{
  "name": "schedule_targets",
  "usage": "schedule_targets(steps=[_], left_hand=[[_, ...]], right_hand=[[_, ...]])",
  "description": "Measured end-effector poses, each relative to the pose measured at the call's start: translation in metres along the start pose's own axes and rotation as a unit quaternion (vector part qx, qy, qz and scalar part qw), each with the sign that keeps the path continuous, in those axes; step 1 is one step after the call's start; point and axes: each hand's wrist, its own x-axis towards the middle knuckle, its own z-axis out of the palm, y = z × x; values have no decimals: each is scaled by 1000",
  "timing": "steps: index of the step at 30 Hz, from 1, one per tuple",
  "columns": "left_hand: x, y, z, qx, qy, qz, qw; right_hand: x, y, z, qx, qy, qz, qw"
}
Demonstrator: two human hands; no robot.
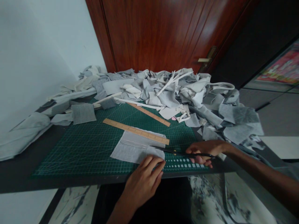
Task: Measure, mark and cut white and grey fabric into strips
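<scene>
A piece of light grey fabric [130, 151] lies on the green cutting mat [84, 149], with a pale line running across it. My right hand [202, 152] grips the black handles of a pair of scissors [174, 152], whose blades reach into the fabric from its right edge. Below the blades, the fingertips of my left hand [148, 174] press on the fabric's near edge, the thumb side partly hidden. Across the far part of the fabric rests a wooden ruler [137, 131].
Another wooden ruler [151, 114] lies farther back on the mat. A long heap of grey and white fabric scraps [163, 90] lines the table's back and right side. Behind stand a wooden door [149, 34] and a white wall [46, 40]. Scraps also litter the floor [203, 199].
</scene>
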Motion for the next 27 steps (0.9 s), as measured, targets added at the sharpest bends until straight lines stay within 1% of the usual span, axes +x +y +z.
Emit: schedule_targets(steps=[4,7,11,14,20,27], left_hand=[[0,0,0,0,2,2,1000],[0,0,0,-3,-3,0,1000],[0,0,-1,-11,-8,-6,1000],[0,0,-1,-12,-10,-9,1000],[-2,-1,1,-4,-9,-4,1000],[-2,-3,1,-6,-7,-5,1000]], right_hand=[[3,-14,3,-30,11,-18,999],[5,-17,3,-44,20,-22,999],[8,-15,2,-21,12,-14,1000],[10,-15,2,-24,8,-11,1000],[15,-18,4,-20,19,-16,999],[18,-11,3,-19,28,-9,999]])
